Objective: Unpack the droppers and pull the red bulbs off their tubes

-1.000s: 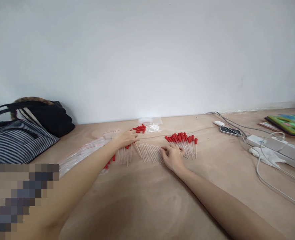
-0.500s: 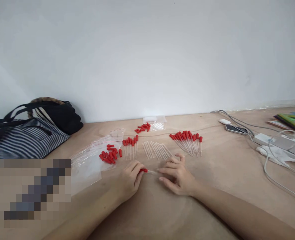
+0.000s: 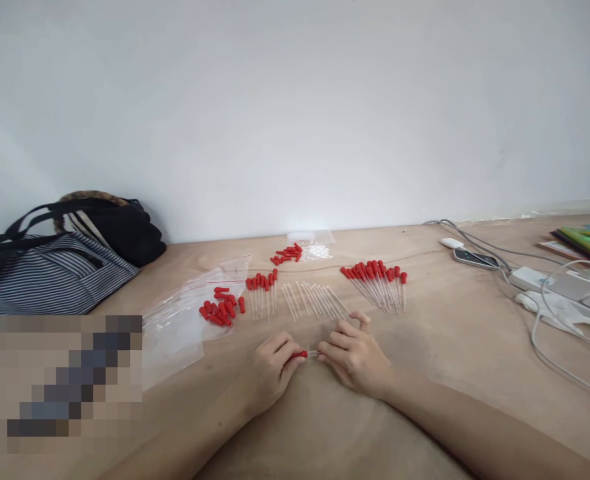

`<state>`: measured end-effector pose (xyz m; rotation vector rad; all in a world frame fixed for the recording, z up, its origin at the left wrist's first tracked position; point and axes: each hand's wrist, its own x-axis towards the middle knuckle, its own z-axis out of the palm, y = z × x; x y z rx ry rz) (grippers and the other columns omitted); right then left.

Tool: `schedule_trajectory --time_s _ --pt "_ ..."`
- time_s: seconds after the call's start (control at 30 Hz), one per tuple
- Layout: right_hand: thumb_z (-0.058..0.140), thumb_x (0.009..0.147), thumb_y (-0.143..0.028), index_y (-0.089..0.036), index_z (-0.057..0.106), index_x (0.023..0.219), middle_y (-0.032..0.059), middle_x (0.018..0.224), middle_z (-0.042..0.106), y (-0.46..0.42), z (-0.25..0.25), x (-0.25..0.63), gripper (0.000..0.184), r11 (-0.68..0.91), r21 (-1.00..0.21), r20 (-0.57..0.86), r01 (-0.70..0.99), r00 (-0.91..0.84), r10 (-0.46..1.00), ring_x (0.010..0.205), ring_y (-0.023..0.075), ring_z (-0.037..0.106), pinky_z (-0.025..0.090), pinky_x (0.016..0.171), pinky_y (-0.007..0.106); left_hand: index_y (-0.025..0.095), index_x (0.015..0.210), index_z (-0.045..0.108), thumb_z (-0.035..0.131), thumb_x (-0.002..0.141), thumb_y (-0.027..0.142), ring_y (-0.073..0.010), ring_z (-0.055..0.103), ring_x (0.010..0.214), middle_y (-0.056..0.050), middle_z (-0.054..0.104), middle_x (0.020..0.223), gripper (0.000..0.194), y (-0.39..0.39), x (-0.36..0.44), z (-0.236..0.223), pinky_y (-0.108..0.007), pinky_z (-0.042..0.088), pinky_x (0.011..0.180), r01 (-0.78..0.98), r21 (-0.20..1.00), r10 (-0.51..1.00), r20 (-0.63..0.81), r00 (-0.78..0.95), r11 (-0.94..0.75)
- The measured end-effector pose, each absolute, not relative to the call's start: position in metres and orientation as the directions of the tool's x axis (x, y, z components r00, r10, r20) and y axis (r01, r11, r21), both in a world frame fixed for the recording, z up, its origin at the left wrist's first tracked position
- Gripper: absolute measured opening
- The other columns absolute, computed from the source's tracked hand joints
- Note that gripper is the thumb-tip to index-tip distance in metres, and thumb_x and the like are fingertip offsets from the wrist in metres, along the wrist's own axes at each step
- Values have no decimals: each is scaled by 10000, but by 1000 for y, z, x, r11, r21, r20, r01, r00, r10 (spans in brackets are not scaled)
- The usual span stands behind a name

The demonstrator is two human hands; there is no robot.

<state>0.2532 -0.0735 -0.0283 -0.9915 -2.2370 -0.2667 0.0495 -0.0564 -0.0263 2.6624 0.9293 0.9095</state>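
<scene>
Between thumb and fingers, my left hand [image 3: 275, 367] pinches a red rubber bulb [image 3: 301, 354]. A clear dropper tube [image 3: 312, 353] runs from the bulb's open end to my right hand [image 3: 357, 358], whose thumb and fingertips are closed on it. The two parts lie in line; how deep the tube sits in the bulb is hidden. Beyond my hands lies a row of bare dropper tubes [image 3: 312, 301]. Droppers with red bulbs fitted are grouped on the left [image 3: 261, 293] and right [image 3: 379, 283]. Loose red bulbs [image 3: 221, 309] rest on a clear plastic bag [image 3: 175, 333].
More red bulbs [image 3: 287, 253] lie at the back beside a small bag of tubes [image 3: 315, 250]. A striped bag [image 3: 59, 273] stands far left. On the right are a dark device [image 3: 476, 259], a white power strip [image 3: 569, 287], cables and colourful flat items [image 3: 589, 241].
My left hand has moved right and slightly nearer with the bulb. My right fingers have closed round the tube, and less of it shows between the hands.
</scene>
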Motion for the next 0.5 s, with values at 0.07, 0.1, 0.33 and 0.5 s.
schedule_trajectory --time_s 0.07,0.1,0.33,0.5 --pt "445 844 -229 -216 620 716 -17 561 536 -74 -28 255 218 705 -87 641 704 -502 580 664 130 457 219 836 366 204 814 573 409 872 219 -139 555 682 -35 573 747 174 -57 49 -27 -260 459 628 509 343 613 490 620 -789" --pt "442 845 -229 -214 615 703 -18 554 529 -74 -28 255 224 712 -90 640 696 -508 576 659 130 451 222 833 364 206 811 573 403 876 223 -139 554 679 -34 573 742 183 -58 48 -27 -261 458 626 509 336 609 493 622 -792" --pt "429 851 -232 -208 609 694 -13 556 520 -75 -26 257 240 741 -137 634 658 -517 576 660 130 439 236 829 365 206 771 565 391 881 211 -146 549 670 -36 579 718 206 -60 48 -25 -270 461 620 502 307 584 524 620 -808" --pt "394 859 -227 -206 635 793 7 613 550 -67 -29 270 251 630 -263 641 731 -356 680 675 133 455 270 781 337 212 812 588 409 867 233 -145 560 674 -34 599 739 189 -54 36 -8 -263 463 618 588 271 623 553 552 -762"
